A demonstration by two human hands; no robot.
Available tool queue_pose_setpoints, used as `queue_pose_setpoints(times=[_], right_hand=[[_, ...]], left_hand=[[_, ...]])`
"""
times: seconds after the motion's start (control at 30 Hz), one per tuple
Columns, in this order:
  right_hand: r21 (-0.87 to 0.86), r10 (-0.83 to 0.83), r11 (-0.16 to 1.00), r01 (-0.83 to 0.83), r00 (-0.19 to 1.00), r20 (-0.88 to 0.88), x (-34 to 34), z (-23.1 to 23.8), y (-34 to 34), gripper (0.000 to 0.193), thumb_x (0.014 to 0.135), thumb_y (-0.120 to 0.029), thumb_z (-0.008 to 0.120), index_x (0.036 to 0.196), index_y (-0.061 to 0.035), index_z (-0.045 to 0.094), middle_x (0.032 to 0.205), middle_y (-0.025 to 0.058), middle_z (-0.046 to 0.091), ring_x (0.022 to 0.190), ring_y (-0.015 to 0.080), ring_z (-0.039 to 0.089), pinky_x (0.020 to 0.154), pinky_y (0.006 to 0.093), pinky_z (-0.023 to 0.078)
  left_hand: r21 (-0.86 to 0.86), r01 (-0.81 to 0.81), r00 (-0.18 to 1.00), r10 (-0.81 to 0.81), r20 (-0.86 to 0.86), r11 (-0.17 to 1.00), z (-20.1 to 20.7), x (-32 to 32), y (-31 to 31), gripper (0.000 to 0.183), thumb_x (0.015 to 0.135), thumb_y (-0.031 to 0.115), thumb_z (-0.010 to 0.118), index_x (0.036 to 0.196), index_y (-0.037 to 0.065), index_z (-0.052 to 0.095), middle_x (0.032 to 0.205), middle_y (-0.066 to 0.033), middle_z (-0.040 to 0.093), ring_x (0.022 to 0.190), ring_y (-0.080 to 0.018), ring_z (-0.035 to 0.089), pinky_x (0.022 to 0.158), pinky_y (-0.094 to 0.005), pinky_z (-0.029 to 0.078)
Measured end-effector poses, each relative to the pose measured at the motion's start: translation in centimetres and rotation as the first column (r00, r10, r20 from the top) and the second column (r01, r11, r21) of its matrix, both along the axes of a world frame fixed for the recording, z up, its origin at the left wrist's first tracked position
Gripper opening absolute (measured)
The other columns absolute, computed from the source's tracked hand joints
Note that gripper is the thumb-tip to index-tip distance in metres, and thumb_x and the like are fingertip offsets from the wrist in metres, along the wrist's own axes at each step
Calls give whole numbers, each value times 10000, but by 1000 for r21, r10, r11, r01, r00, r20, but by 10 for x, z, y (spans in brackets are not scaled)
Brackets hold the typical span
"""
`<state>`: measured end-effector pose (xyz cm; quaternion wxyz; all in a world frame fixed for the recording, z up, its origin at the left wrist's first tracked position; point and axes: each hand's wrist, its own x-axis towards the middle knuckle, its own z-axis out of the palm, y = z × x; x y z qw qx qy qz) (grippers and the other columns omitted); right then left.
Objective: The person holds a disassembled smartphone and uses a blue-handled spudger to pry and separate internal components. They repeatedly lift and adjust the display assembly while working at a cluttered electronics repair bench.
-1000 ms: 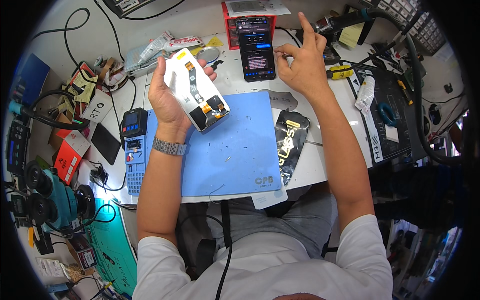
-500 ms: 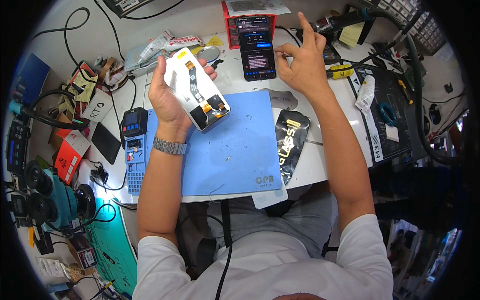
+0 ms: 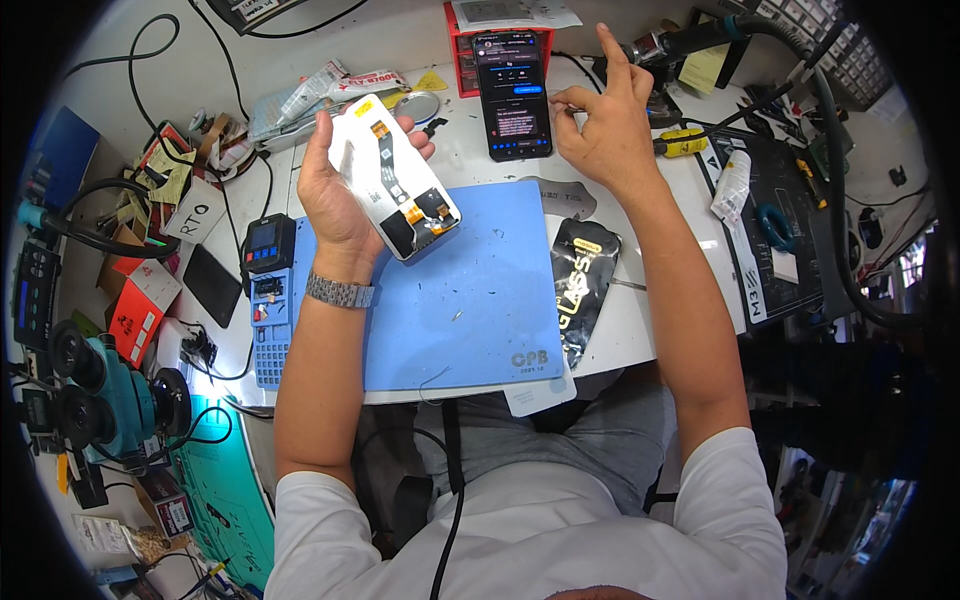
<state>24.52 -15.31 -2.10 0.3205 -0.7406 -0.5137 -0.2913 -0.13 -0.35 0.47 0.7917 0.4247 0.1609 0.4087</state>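
Observation:
In my left hand (image 3: pixel 335 205) is a phone display panel (image 3: pixel 367 185), its white back turned up. A dark ribbon cable with orange ends runs down it, and its lower end is black. My thumb lies along its left edge and fingertips show past its right edge. My right hand (image 3: pixel 612 130) is raised beside a black smartphone (image 3: pixel 514 125) that leans upright against a red drawer box (image 3: pixel 463 62). The index finger points up and the others are partly bent, with nothing held. A chat is lit on the phone's screen.
Below the panel lies a blue work mat (image 3: pixel 460 310) with small scraps on it. A black glass-protector pouch (image 3: pixel 585 290) sits at its right. Left stand a small blue-black device (image 3: pixel 268 245) and a teal microscope (image 3: pixel 120 395). A yellow tool (image 3: pixel 682 143) and hose are at right.

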Motion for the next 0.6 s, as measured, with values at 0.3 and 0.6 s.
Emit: queue_pose_setpoints(times=[0.3,0.6], right_hand=[[-5,1,1000,-1,1000,-8,0,0,0,243,775,-144,717,944,-97,886,1735,196,309,1375,493,388,1124,492,496],[6,3,1000,-3,1000,4,0,0,-1,242,768,-139,714,934,-100,885,1732,193,316,1366,493,399,1119,489,500]], left_hand=[[13,14,1000,-14,2,1000,-3,-1,2,690,1089,588,440,1351,-44,528,1106,-264,703,975,-345,788,877,-470,688],[18,15,1000,-15,5,1000,-1,0,1,676,1097,579,428,1352,-40,523,1107,-264,697,970,-347,786,876,-474,686]])
